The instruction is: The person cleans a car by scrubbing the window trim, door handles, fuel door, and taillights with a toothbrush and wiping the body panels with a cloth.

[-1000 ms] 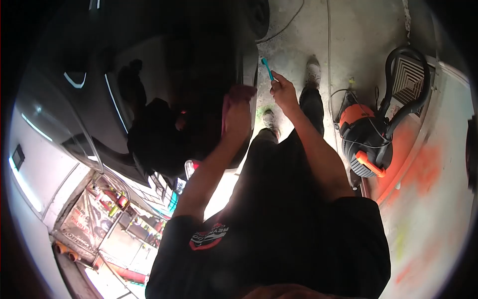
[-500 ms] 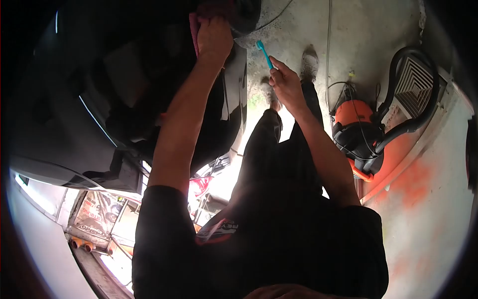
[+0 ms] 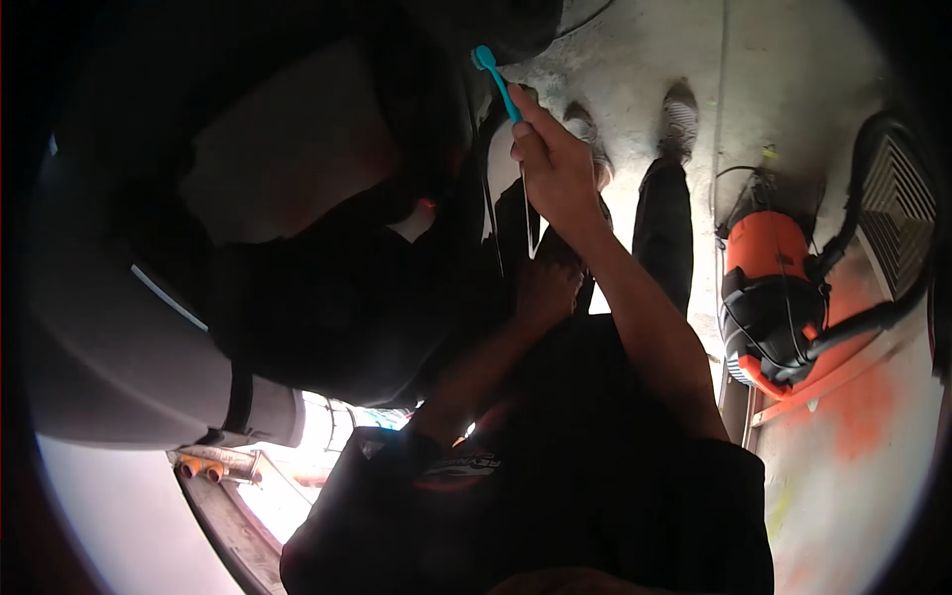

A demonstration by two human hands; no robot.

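Note:
My right hand [image 3: 557, 164] grips a turquoise toothbrush [image 3: 502, 85], its bristle head up and to the left, near a dark rounded surface. Lower down, my left hand [image 3: 548, 290] is in shadow beside the thin pale edge [image 3: 533, 223] of a dark panel. Its fingers look curled, and what they hold, if anything, is hidden. The dark vehicle [image 3: 327, 268] fills the left side, with a grey part [image 3: 119, 367] at its lower left. No pink cloth shows now.
An orange and black vacuum cleaner [image 3: 769, 253] stands on the floor at right, its black hose [image 3: 853, 332] curving past a ridged square grille [image 3: 897, 213]. A cable runs over the concrete floor [image 3: 764, 59]. Orange pipe ends [image 3: 201, 467] show at lower left.
My left hand has come down from the upper vehicle area, and the pink cloth is out of sight. The toothbrush is further up and left. The view has shifted, with the vacuum cleaner further right.

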